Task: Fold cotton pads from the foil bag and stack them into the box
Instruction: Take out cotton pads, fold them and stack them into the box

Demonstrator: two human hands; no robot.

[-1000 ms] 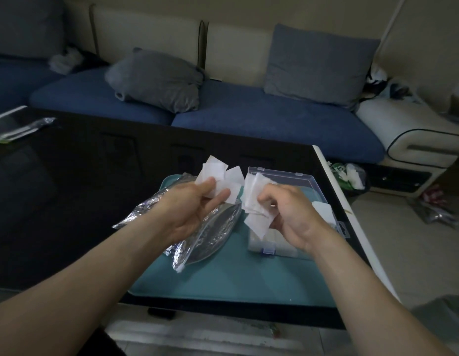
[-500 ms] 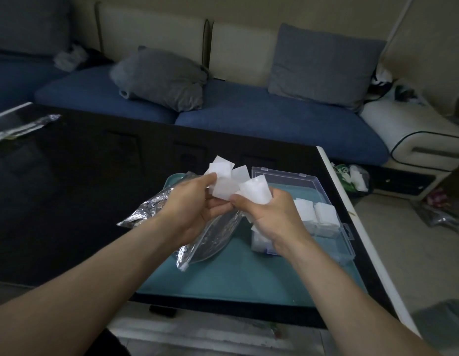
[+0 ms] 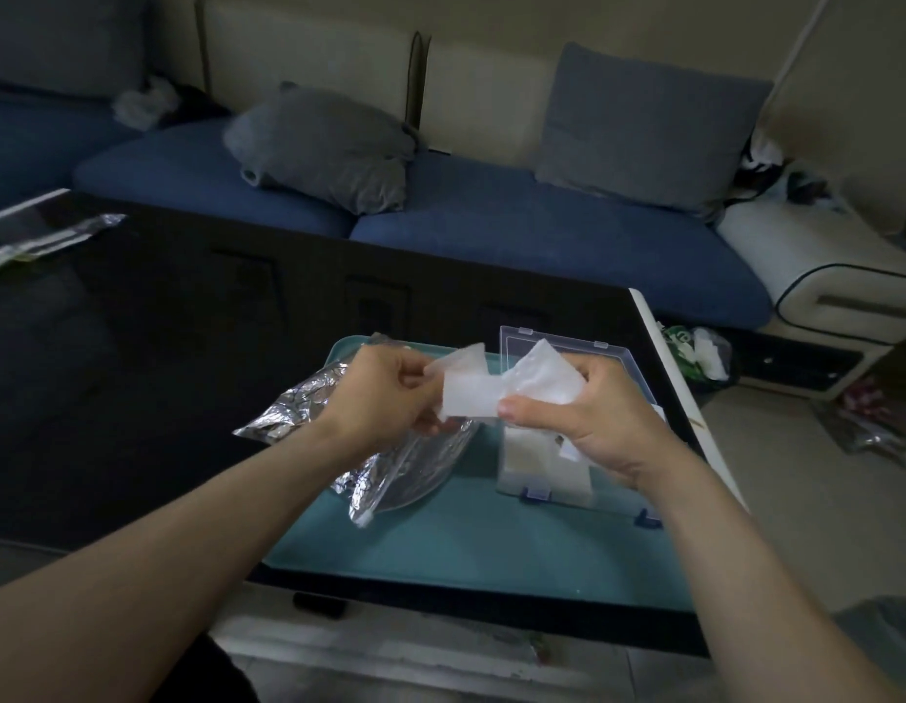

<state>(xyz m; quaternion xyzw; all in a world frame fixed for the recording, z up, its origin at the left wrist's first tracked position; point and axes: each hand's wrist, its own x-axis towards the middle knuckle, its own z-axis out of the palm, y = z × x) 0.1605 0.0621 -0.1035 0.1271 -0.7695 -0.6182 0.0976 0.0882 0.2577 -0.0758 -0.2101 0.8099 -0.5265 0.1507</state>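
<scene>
A dim living room lies ahead of you: a blue sofa (image 3: 542, 230) with two grey cushions (image 3: 329, 144) runs along a pale wall, and a glossy black table (image 3: 136, 357) fills the near ground, its right edge trimmed in white. On the table, right in front of you, sits a teal tray (image 3: 471, 540). A clear wrapper (image 3: 45, 235) lies at the table's far left corner, and some bags and clutter sit on the floor to the right, too dark to name.

Your hands meet above the tray. Your left hand (image 3: 385, 393) pinches one side of a white cotton pad (image 3: 471, 395) and your right hand (image 3: 593, 418) pinches the other, thumb on top near the pad's middle. More pads are bunched in both hands; the count is hard to make out, since they overlap and your fingers cover their edges. They look thin, soft and slightly translucent, with crisp square corners.

The foil bag (image 3: 370, 449) lies crumpled on the tray's left part, partly under your left wrist, its silver skin creased and its clear mouth pointing toward you. The clear plastic box (image 3: 567, 347) stands on the tray's right part, lid open, mostly hidden behind your right hand; what seem to be stacked white pads show through its near wall.
</scene>
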